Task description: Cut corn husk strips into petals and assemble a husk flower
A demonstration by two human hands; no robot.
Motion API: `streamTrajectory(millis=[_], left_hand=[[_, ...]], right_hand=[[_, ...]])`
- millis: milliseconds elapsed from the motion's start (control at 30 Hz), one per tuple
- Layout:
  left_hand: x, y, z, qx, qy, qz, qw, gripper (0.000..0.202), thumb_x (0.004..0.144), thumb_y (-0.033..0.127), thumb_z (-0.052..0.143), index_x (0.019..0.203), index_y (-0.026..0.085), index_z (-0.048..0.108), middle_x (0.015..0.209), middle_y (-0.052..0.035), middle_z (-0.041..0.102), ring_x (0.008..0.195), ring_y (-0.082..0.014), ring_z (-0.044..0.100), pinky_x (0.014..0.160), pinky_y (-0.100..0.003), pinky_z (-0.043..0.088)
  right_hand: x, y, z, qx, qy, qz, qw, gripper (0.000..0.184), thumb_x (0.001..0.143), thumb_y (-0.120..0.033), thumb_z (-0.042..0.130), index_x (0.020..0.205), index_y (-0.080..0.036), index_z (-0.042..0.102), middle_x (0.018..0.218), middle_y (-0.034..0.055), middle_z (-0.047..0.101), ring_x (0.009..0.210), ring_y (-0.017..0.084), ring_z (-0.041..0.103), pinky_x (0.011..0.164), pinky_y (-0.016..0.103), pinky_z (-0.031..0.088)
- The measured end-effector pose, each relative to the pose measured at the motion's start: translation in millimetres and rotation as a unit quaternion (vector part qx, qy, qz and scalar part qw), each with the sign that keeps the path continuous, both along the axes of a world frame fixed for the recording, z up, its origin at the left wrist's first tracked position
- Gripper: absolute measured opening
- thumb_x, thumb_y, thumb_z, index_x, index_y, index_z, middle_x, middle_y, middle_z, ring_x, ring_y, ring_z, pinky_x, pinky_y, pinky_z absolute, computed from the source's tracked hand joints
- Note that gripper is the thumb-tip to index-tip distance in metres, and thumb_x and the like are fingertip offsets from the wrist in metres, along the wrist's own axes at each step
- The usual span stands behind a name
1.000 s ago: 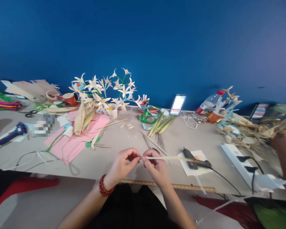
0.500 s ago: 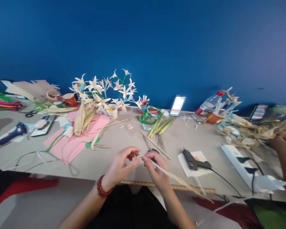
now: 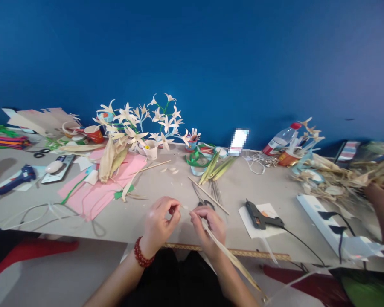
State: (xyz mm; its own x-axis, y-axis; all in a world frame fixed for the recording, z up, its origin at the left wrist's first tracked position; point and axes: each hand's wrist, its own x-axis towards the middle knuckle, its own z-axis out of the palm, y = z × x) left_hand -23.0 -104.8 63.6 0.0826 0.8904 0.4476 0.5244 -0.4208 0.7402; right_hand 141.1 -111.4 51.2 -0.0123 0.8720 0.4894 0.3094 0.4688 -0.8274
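Observation:
A long pale strip of corn husk (image 3: pixel 232 257) runs through my right hand (image 3: pixel 210 228), its tail hanging past the table's front edge. Thumb and fingers of that hand pinch it near its narrow end. My left hand (image 3: pixel 163 219), with a red bead bracelet at the wrist, is closed in a pinch on the thin tip of the same strip, which spans the short gap between both hands. Black-handled scissors (image 3: pixel 208 204) lie just behind my right hand, beside a thin wooden stick (image 3: pixel 208 195).
A black glue gun (image 3: pixel 263 216) rests on white paper, its cord trailing right toward a power strip (image 3: pixel 320 226). Husk flowers (image 3: pixel 136 123) stand at the back. Pink paper (image 3: pixel 92 194) and a blue glue gun (image 3: pixel 17 181) are left. Another person's hand (image 3: pixel 382 200) touches husks at right.
My left hand has drawn a little to the left, widening the gap between the hands. The strip's tail has swung down and inward.

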Motion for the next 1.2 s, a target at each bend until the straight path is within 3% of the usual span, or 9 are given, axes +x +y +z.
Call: streamTrajectory(millis=[100,333,533,833,967,1067,1200], left_hand=[[0,-1,3.8,-0.012,-0.013,-0.042,0.999,0.016,0.088,0.021,0.052,0.101,0.019,0.061,0.086,-0.0059,0.065,0.079,-0.0178,0.06,0.077,-0.03,0.048],[8,-2,9.9,-0.005,-0.008,-0.067,0.998,0.009,0.088,0.017,0.053,0.083,0.019,0.06,0.075,-0.0037,0.062,0.072,-0.0163,0.058,0.071,-0.029,0.046],[10,-10,12.5,0.014,0.022,-0.04,0.999,0.015,0.088,0.017,0.05,0.074,0.02,0.054,0.066,-0.0016,0.055,0.067,-0.016,0.053,0.068,-0.029,0.043],[5,-13,8.0,-0.021,-0.007,0.005,1.0,0.014,0.086,0.016,0.051,0.072,0.019,0.053,0.065,0.0,0.054,0.066,-0.0151,0.055,0.068,-0.027,0.044],[7,-13,3.7,-0.025,-0.006,0.018,1.0,0.013,0.085,0.017,0.053,0.073,0.019,0.054,0.065,0.0003,0.055,0.066,-0.0148,0.055,0.068,-0.026,0.044],[7,-14,4.6,-0.028,-0.005,0.004,1.0,0.013,0.086,0.018,0.053,0.072,0.019,0.054,0.065,0.0007,0.055,0.065,-0.0144,0.055,0.068,-0.026,0.044],[4,-15,6.0,-0.012,-0.011,0.016,1.0,0.013,0.085,0.017,0.052,0.072,0.019,0.053,0.065,0.0005,0.054,0.065,-0.0144,0.054,0.068,-0.026,0.044]], right_hand=[[3,1,-3.2,-0.015,-0.001,0.014,1.0,0.01,0.088,-0.019,0.057,0.078,-0.021,0.059,0.074,0.0046,0.064,0.067,0.018,0.06,0.066,0.031,0.049],[5,5,5.8,-0.019,-0.035,0.029,0.999,0.009,0.087,-0.019,0.057,0.08,-0.021,0.062,0.074,0.0043,0.065,0.068,0.018,0.062,0.064,0.029,0.049],[-1,5,12.6,0.002,-0.057,0.003,0.998,0.013,0.084,-0.018,0.056,0.072,-0.021,0.061,0.067,0.0023,0.064,0.062,0.017,0.06,0.061,0.028,0.049],[21,7,1.4,0.055,-0.094,-0.09,0.99,0.006,0.082,-0.016,0.06,0.082,-0.022,0.063,0.076,0.0046,0.067,0.072,0.021,0.064,0.07,0.033,0.049],[13,2,3.4,0.005,-0.029,-0.039,0.999,0.006,0.084,-0.02,0.06,0.088,-0.021,0.064,0.084,0.0073,0.068,0.075,0.021,0.065,0.068,0.033,0.052],[5,3,8.7,-0.029,-0.038,0.007,0.999,0.006,0.086,-0.022,0.059,0.082,-0.021,0.064,0.076,0.0048,0.068,0.069,0.02,0.065,0.064,0.03,0.051],[11,10,12.1,-0.007,-0.094,-0.027,0.995,0.012,0.087,-0.022,0.058,0.076,-0.022,0.063,0.07,0.003,0.067,0.065,0.018,0.064,0.063,0.03,0.049]])
